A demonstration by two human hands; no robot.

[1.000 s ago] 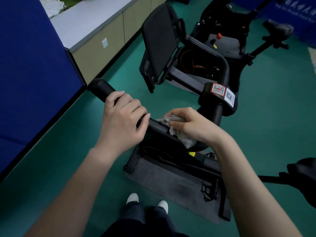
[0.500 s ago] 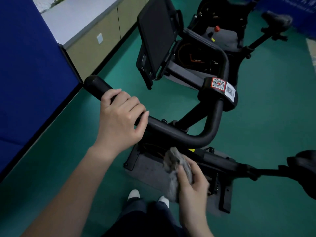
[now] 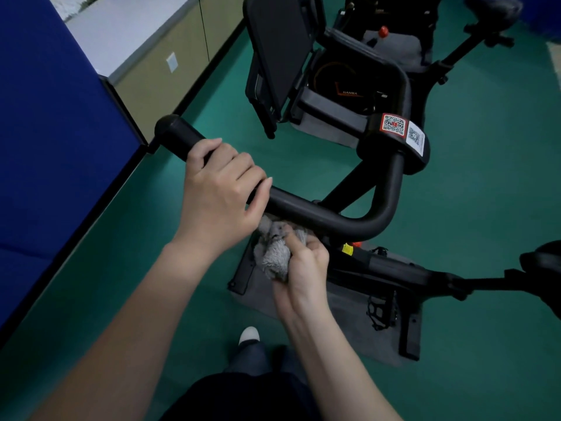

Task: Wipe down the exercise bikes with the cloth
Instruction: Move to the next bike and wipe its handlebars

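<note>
A black exercise bike stands in front of me, its curved handlebar (image 3: 321,215) running from a padded grip at the left to a bend at the right. My left hand (image 3: 217,194) is wrapped around the bar near the padded grip. Just below the bar, my right hand (image 3: 300,270) clutches a bunched grey fluffy cloth (image 3: 273,252), palm turned up. The cloth's top touches the underside of the bar beside my left hand. A clamp with two QR stickers (image 3: 402,129) tops the stem.
A second black bike with a dark tilted panel (image 3: 282,53) stands beyond on green floor. A blue padded wall (image 3: 45,123) and a beige cabinet (image 3: 164,71) line the left side. A saddle (image 3: 543,268) juts in at the right. My white shoe (image 3: 249,334) shows below.
My right hand left the top of the bar with the cloth, dropped below it, then rose up to the bar's underside beside my left hand. The left hand has stayed on the bar.
</note>
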